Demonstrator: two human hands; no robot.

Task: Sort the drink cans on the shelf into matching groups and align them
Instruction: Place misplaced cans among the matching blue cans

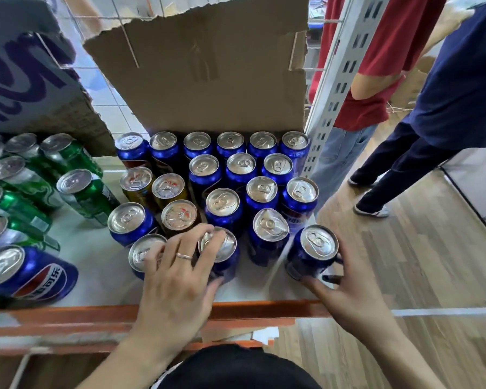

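Several blue cola cans [261, 189] stand in rows on the white shelf [96, 256], in front of a torn cardboard sheet. My left hand [177, 279] grips one blue can [222, 248] in the front row, fingers curled over its top and thumb against its side. My right hand [348, 293] holds another blue can [314, 251] at the shelf's right front corner. Three gold cans [169, 189] stand among the blue ones. Several green cans [84, 192] stand at the left. One blue can [31, 273] stands apart at the front left.
The shelf has an orange front rail [68, 313] and a grey slotted upright [340, 80] at the right. A cardboard sheet [208, 68] closes the back. Two people stand on the wooden floor at the right, one in red [376, 66], one in navy [446, 94].
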